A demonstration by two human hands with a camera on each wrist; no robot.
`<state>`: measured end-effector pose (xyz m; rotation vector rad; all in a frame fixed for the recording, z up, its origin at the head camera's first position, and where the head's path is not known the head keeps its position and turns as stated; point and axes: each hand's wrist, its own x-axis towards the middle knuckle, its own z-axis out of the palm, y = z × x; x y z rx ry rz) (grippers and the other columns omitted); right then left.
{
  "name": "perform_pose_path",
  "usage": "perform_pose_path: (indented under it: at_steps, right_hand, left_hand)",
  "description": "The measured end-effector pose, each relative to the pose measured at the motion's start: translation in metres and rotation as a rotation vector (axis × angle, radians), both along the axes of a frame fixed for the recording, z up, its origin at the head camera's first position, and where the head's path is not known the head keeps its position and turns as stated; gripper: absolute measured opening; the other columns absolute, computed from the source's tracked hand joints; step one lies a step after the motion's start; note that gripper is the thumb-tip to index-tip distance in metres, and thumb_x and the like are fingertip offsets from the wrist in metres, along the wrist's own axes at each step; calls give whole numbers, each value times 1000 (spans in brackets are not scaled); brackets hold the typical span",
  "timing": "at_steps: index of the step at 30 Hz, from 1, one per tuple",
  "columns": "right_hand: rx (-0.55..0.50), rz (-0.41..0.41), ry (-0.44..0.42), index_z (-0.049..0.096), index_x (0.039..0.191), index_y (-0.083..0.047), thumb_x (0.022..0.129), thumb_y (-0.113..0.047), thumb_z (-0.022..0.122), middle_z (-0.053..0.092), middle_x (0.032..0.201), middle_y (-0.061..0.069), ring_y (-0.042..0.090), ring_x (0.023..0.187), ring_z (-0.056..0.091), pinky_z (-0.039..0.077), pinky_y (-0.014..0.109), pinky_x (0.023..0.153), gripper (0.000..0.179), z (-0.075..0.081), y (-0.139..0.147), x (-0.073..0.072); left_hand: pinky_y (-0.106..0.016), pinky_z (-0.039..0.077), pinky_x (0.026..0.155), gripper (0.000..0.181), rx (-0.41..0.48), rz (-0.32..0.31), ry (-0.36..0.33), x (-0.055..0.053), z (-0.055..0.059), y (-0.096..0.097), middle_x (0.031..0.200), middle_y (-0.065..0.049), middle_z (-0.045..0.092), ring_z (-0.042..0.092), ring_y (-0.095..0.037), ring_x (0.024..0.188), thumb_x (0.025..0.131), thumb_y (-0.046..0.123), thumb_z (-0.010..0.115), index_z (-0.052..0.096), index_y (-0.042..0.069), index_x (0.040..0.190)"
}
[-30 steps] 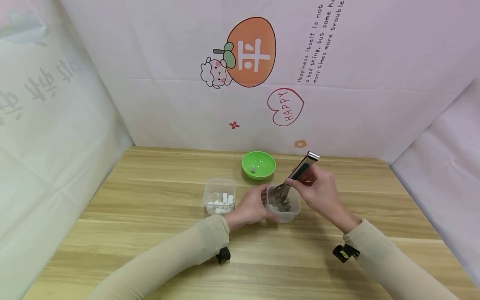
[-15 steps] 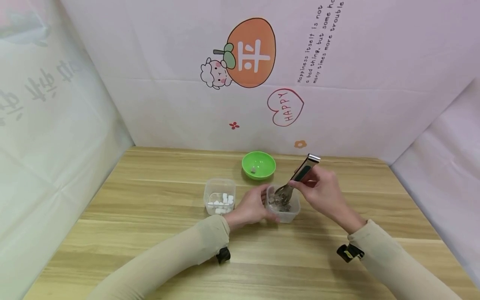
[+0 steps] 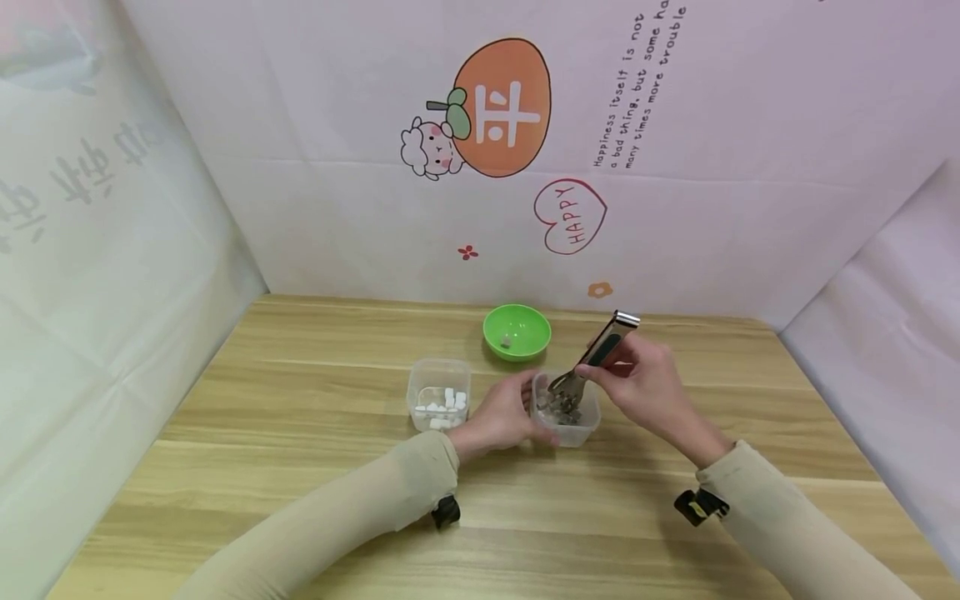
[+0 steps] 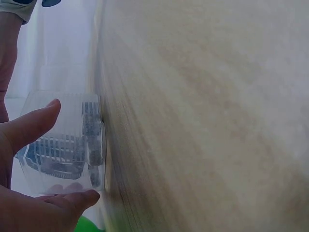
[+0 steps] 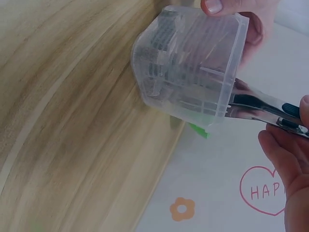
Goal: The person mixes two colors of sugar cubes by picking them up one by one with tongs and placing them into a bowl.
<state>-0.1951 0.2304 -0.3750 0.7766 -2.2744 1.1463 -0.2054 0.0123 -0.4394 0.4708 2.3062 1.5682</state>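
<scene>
My left hand (image 3: 501, 418) holds the side of a clear plastic container (image 3: 576, 435), thumb at the near side and fingers toward the far side. In the left wrist view the thumb and fingers (image 4: 79, 199) lie along its walls. Inside are several greyish-brown pieces (image 3: 553, 403). My right hand (image 3: 651, 382) grips metal tongs (image 3: 604, 342) with dark green handle inserts, pinched between thumb and fingers. The tongs slant down into the container, their heads among the pieces. In the right wrist view the container's wall (image 5: 193, 58) blurs the tips.
A green bowl (image 3: 534, 323) with one small greyish cube (image 3: 506, 341) stands behind the container. To the left stands another clear container (image 3: 439, 372) with several white pieces (image 3: 450, 398). A printed white cloth (image 3: 360, 225) rises behind the wooden table (image 3: 315, 400).
The tongs have dipped slightly and shifted a little right, their heads turning among the pieces. My right wrist has moved slightly right. The left hand and container stay in place.
</scene>
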Motion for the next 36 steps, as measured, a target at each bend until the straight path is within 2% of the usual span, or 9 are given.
perform_pose_path:
  at_steps: [13,19,29,36]
  right_hand:
    - [-20,-20,45,68,95,-1,77,12,88,76,83,4,14,71,72,62,20,67,30,2,-3,2]
    - [-41,-63,-8,68,95,-2,80,9,87,75,82,1,12,71,71,62,19,66,27,6,-3,4]
    - [-42,-131,-127,67,97,0,84,5,86,75,84,8,14,74,72,61,17,67,24,4,-1,4]
    - [-40,-170,-122,66,97,-1,84,4,87,75,85,8,13,75,72,62,17,68,26,1,0,4]
  left_hand:
    - [-38,46,115,104,14,-8,16,-1,0,0,145,-9,62,59,-25,134,63,5,101,49,6,154]
    - [-37,46,115,101,24,-13,24,-1,1,0,144,-7,63,59,-23,133,63,3,101,52,8,152]
    - [-36,47,115,104,2,1,17,-2,0,0,145,-8,62,59,-24,133,63,5,101,49,7,154]
    - [-39,46,116,108,-2,3,-1,-1,-1,0,147,-10,61,58,-26,134,63,4,101,46,5,156]
